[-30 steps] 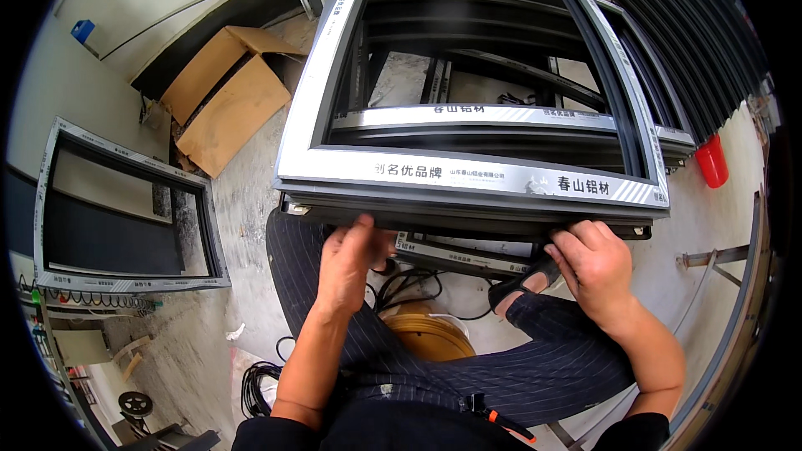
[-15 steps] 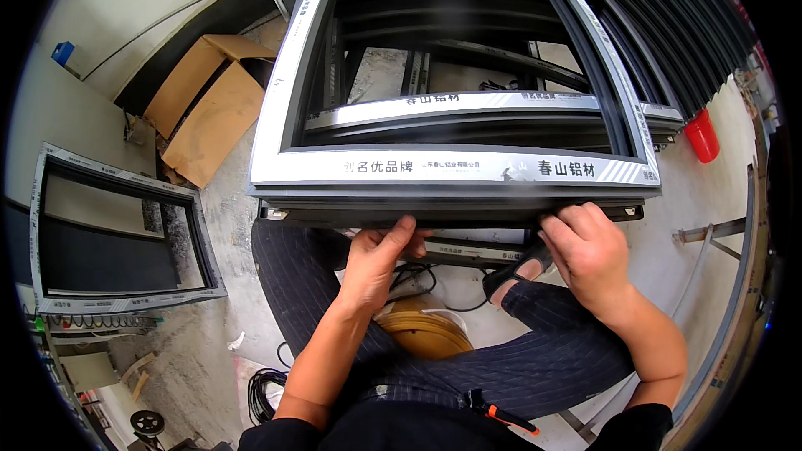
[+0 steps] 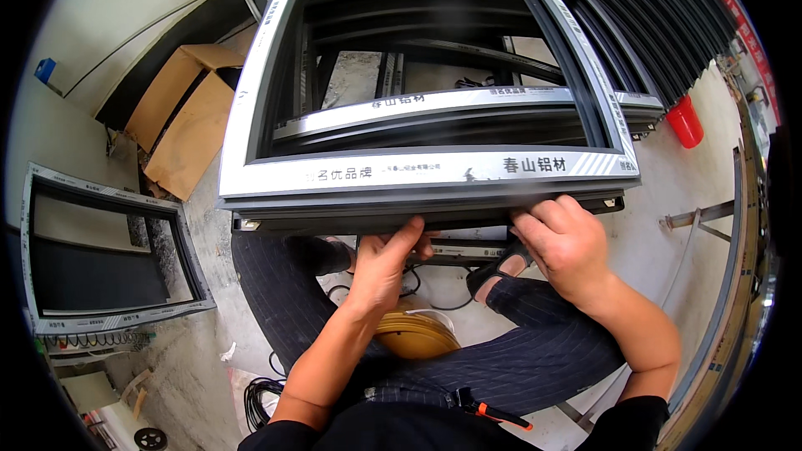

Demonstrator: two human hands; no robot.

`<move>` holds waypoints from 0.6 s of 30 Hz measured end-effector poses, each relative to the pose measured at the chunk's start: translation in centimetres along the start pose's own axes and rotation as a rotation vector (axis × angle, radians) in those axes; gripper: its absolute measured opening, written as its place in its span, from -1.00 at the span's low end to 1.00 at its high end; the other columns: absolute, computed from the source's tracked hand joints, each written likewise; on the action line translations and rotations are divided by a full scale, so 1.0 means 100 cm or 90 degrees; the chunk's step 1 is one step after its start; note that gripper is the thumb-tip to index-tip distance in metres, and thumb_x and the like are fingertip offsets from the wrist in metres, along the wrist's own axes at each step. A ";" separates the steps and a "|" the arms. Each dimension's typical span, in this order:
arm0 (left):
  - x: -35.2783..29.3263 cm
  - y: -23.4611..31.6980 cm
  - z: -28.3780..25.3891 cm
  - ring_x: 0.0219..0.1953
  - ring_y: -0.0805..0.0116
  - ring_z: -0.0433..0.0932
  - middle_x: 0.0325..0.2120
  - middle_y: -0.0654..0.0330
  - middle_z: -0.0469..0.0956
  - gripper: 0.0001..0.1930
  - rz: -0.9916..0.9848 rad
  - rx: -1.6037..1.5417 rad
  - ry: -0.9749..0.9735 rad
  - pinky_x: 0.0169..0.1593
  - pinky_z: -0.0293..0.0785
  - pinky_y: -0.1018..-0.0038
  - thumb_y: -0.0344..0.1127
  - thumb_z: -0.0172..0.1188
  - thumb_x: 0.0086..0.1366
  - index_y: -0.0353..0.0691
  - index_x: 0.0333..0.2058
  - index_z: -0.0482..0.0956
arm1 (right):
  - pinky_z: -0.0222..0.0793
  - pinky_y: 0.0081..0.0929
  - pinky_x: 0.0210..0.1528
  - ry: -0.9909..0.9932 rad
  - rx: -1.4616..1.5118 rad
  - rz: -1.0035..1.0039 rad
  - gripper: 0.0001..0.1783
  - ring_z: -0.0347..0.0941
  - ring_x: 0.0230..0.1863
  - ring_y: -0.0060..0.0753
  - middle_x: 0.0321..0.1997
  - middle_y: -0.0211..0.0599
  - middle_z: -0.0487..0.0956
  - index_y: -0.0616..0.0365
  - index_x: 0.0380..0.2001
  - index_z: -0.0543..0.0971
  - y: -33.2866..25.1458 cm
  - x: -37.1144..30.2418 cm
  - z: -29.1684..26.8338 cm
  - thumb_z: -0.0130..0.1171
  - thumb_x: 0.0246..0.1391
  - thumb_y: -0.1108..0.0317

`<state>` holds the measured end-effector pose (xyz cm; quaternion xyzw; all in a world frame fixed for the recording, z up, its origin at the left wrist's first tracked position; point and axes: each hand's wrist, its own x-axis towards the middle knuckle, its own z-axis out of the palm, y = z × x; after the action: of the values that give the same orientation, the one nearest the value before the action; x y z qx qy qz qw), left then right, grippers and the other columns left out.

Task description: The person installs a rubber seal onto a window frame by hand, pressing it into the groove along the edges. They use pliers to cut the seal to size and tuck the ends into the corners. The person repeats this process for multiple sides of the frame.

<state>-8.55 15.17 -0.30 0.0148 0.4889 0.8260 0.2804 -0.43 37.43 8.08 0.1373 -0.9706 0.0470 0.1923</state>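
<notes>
In front of me lies a rectangular aluminium window frame (image 3: 401, 171), dark grey with white printed protective film on its face. Its near side carries a black channel-like edge (image 3: 326, 224) with a small metal piece at each end. My left hand (image 3: 386, 271) grips this edge near its middle, thumb on the front and fingers curled below. Farther right along the same edge, my right hand (image 3: 568, 244) is closed in a pinch with its fingertips against it. Whatever sits between those fingertips is hidden.
More frames (image 3: 443, 108) are stacked underneath. Another frame (image 3: 117, 317) leans at the left, near an opened cardboard box (image 3: 188, 138). A red bucket (image 3: 685, 124) stands at the right. Below my hands are a round yellow object (image 3: 418, 334) and coiled black cable (image 3: 263, 401).
My left hand has shifted right along the frame's near edge, closer to my right hand. The whole scene sits slightly farther left in the picture.
</notes>
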 end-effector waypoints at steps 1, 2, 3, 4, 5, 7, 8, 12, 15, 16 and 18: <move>0.000 -0.002 0.002 -0.41 0.43 0.45 -0.35 0.12 0.59 -0.73 -0.002 -0.005 0.002 -0.27 0.40 0.49 -0.20 0.19 0.32 -0.30 -0.16 0.52 | 0.39 -0.44 -0.43 0.001 0.000 -0.002 -0.63 0.39 -0.40 -0.34 -0.41 -0.45 0.47 0.10 -0.35 0.60 0.001 -0.001 0.001 0.19 -0.42 0.41; 0.000 -0.002 0.003 -0.41 0.43 0.46 -0.35 0.12 0.59 -0.73 -0.003 -0.009 0.005 -0.27 0.40 0.49 -0.21 0.19 0.32 -0.31 -0.16 0.52 | 0.38 -0.45 -0.43 0.003 0.002 -0.005 -0.64 0.39 -0.40 -0.35 -0.41 -0.46 0.47 0.10 -0.34 0.60 0.002 0.000 0.001 0.18 -0.39 0.41; 0.000 -0.002 0.004 -0.41 0.43 0.46 -0.34 0.11 0.59 -0.73 -0.004 -0.012 0.008 -0.27 0.40 0.49 -0.22 0.19 0.32 -0.31 -0.16 0.52 | 0.38 -0.45 -0.43 0.008 0.001 -0.006 -0.65 0.39 -0.39 -0.36 -0.41 -0.46 0.47 0.09 -0.34 0.61 0.003 0.000 0.001 0.18 -0.37 0.41; 0.001 -0.003 0.008 -0.42 0.44 0.47 -0.36 0.12 0.60 -0.72 -0.021 -0.016 -0.003 -0.26 0.41 0.50 -0.21 0.20 0.31 -0.32 -0.17 0.53 | 0.38 -0.45 -0.43 0.013 0.000 -0.007 -0.66 0.39 -0.39 -0.36 -0.41 -0.47 0.47 0.09 -0.33 0.61 0.003 -0.001 0.001 0.17 -0.35 0.41; 0.001 -0.006 0.017 -0.43 0.44 0.49 -0.37 0.13 0.60 -0.72 -0.037 -0.022 -0.011 -0.26 0.43 0.50 -0.20 0.21 0.30 -0.32 -0.17 0.54 | 0.38 -0.46 -0.43 0.016 -0.001 -0.012 -0.66 0.39 -0.39 -0.37 -0.41 -0.47 0.47 0.09 -0.33 0.61 0.003 -0.001 0.001 0.16 -0.33 0.41; 0.001 -0.009 0.022 -0.43 0.45 0.51 -0.38 0.13 0.61 -0.70 -0.057 -0.017 -0.018 -0.25 0.44 0.50 -0.19 0.22 0.30 -0.32 -0.17 0.54 | 0.38 -0.46 -0.44 0.009 0.003 -0.015 -0.67 0.39 -0.39 -0.38 -0.41 -0.47 0.46 0.09 -0.33 0.61 0.003 -0.001 0.001 0.16 -0.31 0.40; 0.004 -0.013 0.022 -0.42 0.45 0.51 -0.37 0.13 0.61 -0.70 -0.063 -0.006 -0.019 -0.25 0.44 0.50 -0.19 0.22 0.30 -0.32 -0.17 0.55 | 0.38 -0.46 -0.44 0.005 0.004 -0.015 -0.68 0.39 -0.39 -0.38 -0.41 -0.48 0.46 0.09 -0.32 0.61 0.004 -0.001 0.001 0.15 -0.30 0.39; 0.005 -0.016 0.025 -0.41 0.46 0.51 -0.35 0.11 0.62 -0.72 -0.054 -0.018 -0.025 -0.22 0.44 0.50 -0.21 0.22 0.29 -0.33 -0.18 0.56 | 0.37 -0.46 -0.45 0.015 0.001 -0.015 -0.68 0.38 -0.40 -0.37 -0.41 -0.48 0.45 0.09 -0.33 0.60 0.005 -0.002 0.004 0.16 -0.30 0.38; 0.004 -0.012 0.037 -0.40 0.47 0.50 -0.36 0.12 0.62 -0.73 -0.073 -0.012 -0.014 -0.23 0.43 0.50 -0.22 0.20 0.30 -0.33 -0.20 0.57 | 0.37 -0.46 -0.45 0.020 -0.007 -0.021 -0.68 0.38 -0.40 -0.37 -0.42 -0.48 0.45 0.09 -0.33 0.61 0.005 -0.003 0.006 0.16 -0.30 0.39; 0.004 -0.012 0.043 -0.40 0.48 0.50 -0.37 0.12 0.62 -0.74 -0.085 -0.007 -0.008 -0.24 0.43 0.50 -0.22 0.19 0.30 -0.33 -0.21 0.58 | 0.37 -0.46 -0.45 0.020 -0.004 -0.020 -0.68 0.38 -0.40 -0.37 -0.42 -0.48 0.45 0.09 -0.32 0.61 0.005 -0.003 0.007 0.16 -0.30 0.39; 0.009 -0.024 0.044 -0.39 0.48 0.49 -0.38 0.14 0.62 -0.74 -0.081 -0.022 -0.029 -0.24 0.42 0.50 -0.22 0.19 0.31 -0.33 -0.22 0.58 | 0.37 -0.46 -0.45 0.019 -0.002 -0.022 -0.68 0.38 -0.40 -0.37 -0.42 -0.48 0.44 0.09 -0.32 0.61 0.004 -0.002 0.006 0.16 -0.30 0.39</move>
<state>-6.94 19.98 -0.16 -0.0023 0.4679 0.8142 0.3438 -0.61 37.80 7.42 0.1531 -0.9651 0.0437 0.2077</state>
